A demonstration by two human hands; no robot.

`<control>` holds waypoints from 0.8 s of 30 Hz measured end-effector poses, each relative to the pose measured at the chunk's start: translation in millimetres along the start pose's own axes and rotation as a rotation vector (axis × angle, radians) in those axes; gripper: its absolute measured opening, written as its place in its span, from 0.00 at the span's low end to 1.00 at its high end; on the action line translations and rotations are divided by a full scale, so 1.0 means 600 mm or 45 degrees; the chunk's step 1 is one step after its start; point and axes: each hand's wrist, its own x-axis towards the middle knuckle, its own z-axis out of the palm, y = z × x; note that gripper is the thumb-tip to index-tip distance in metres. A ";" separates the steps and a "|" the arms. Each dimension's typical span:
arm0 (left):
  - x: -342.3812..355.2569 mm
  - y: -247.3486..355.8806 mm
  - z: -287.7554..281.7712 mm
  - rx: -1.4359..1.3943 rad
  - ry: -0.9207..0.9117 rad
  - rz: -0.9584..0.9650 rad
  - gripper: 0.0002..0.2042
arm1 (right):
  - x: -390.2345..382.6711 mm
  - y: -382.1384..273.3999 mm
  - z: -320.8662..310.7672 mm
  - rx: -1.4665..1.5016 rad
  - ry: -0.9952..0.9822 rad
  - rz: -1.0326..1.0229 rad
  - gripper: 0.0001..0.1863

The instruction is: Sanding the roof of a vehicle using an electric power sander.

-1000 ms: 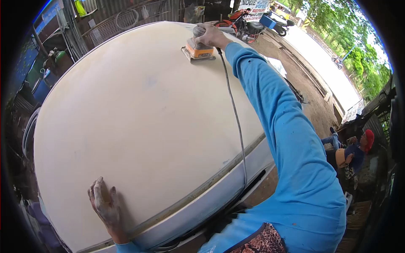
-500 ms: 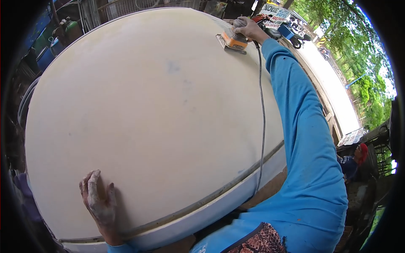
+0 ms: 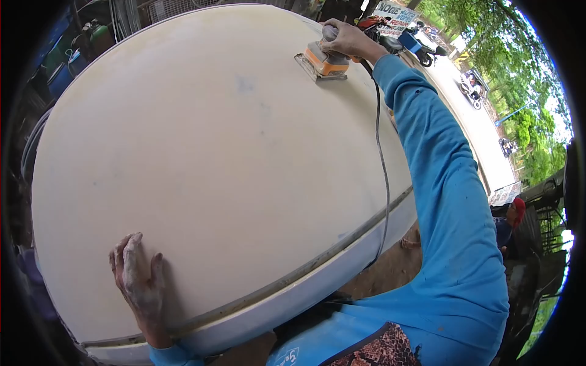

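A large cream-white curved panel (image 3: 232,158), dusty and matt, fills most of the head view. My right hand (image 3: 347,40), at the end of a blue sleeve, grips an orange and grey electric sander (image 3: 323,63) pressed flat on the panel's far upper part. The sander's dark cord (image 3: 381,171) trails down along my arm and over the panel's edge. My left hand (image 3: 137,280), coated in pale dust, lies flat with fingers spread on the panel near its lower rim seam.
Another person in a red cap (image 3: 511,216) sits low at the right. A road with motorbikes (image 3: 470,91) and trees runs at the upper right. Coloured containers (image 3: 67,58) stand at the upper left. Bare dirt ground (image 3: 384,274) lies below the panel's edge.
The sander and my right hand have slid left and nearer along the panel's top. My left hand has stayed planted near the lower rim.
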 end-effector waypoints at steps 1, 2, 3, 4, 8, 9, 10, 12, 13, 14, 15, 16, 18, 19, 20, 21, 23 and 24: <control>0.000 0.003 0.000 -0.018 -0.004 -0.006 0.20 | 0.002 -0.005 0.001 -0.043 0.033 -0.024 0.37; -0.001 0.006 -0.001 -0.036 -0.007 -0.014 0.21 | 0.005 -0.012 0.004 -0.041 0.033 -0.024 0.37; -0.001 0.008 -0.001 -0.034 -0.008 -0.014 0.21 | 0.010 -0.019 0.007 -0.090 0.041 -0.016 0.37; -0.002 0.012 -0.001 -0.035 -0.001 -0.020 0.21 | 0.017 -0.016 0.008 -0.142 0.047 -0.010 0.36; -0.010 0.020 0.003 -0.064 0.007 -0.043 0.21 | 0.042 -0.001 0.019 -0.120 0.026 -0.024 0.36; -0.012 0.019 0.005 -0.065 0.011 -0.048 0.21 | 0.045 0.003 0.024 -0.179 0.076 -0.001 0.37; -0.012 0.018 0.006 -0.071 0.017 -0.043 0.21 | 0.048 0.003 0.027 -0.235 0.123 0.020 0.37; -0.010 0.019 0.007 -0.079 0.025 -0.046 0.21 | 0.046 0.011 0.021 -0.241 0.078 0.014 0.41; -0.005 0.020 0.003 -0.078 0.009 -0.039 0.21 | 0.042 0.007 0.017 -0.246 0.033 0.020 0.44; 0.000 0.020 -0.001 -0.078 -0.008 -0.032 0.21 | 0.039 0.000 0.014 -0.246 0.028 0.016 0.44; 0.002 0.018 -0.004 -0.079 -0.010 -0.037 0.21 | 0.035 -0.004 0.011 -0.198 0.035 -0.045 0.41; 0.005 0.021 -0.006 -0.067 -0.003 -0.017 0.21 | 0.025 -0.010 0.001 -0.152 0.043 -0.103 0.39; 0.006 0.026 -0.010 -0.053 0.003 -0.002 0.20 | 0.012 -0.036 -0.013 -0.154 0.000 -0.160 0.38; 0.009 0.029 -0.013 -0.048 0.005 -0.001 0.20 | 0.008 -0.046 -0.021 -0.158 -0.035 -0.213 0.37; 0.011 0.033 -0.016 -0.041 0.008 -0.001 0.20 | 0.004 -0.055 -0.029 -0.158 -0.035 -0.213 0.37; 0.014 0.037 -0.018 -0.040 0.008 -0.001 0.20 | -0.001 -0.065 -0.036 -0.129 -0.058 -0.237 0.37; 0.018 0.048 -0.024 -0.057 0.005 0.002 0.21 | -0.002 -0.075 -0.046 -0.102 -0.087 -0.258 0.37; 0.019 0.054 -0.028 -0.057 0.003 0.000 0.21 | -0.001 -0.083 -0.048 -0.121 -0.067 -0.278 0.37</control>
